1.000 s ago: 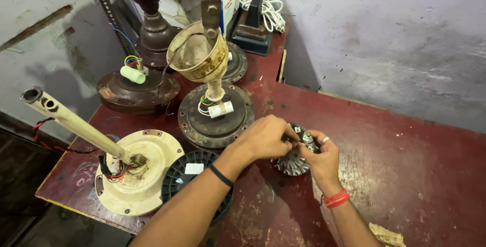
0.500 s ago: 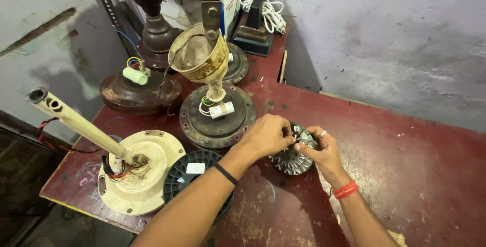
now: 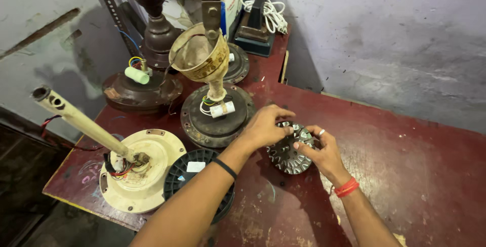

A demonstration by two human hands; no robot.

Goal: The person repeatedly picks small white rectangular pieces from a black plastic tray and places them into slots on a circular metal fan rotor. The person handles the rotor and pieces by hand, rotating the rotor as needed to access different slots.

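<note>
A round dark metal motor core (image 3: 288, 155) with slotted edges lies flat on the red table (image 3: 415, 176). My left hand (image 3: 263, 125) rests on its upper left rim, fingers curled over the edge. My right hand (image 3: 321, 150), with a ring and a red wrist band, grips the right rim. Both hands hold the same part between them.
A dark ceiling-fan motor (image 3: 215, 118) with a brass cup stands just left of my hands. A cream fan motor (image 3: 139, 168) with a long rod and a black ribbed disc (image 3: 195, 176) sit at the table's near left. Another brown motor (image 3: 142, 87) and a black box with white cord (image 3: 258, 21) stand behind.
My hands have shifted on the motor core: the left now sits on its upper left rim, the right has slid to the right side, showing more of the core's face.
</note>
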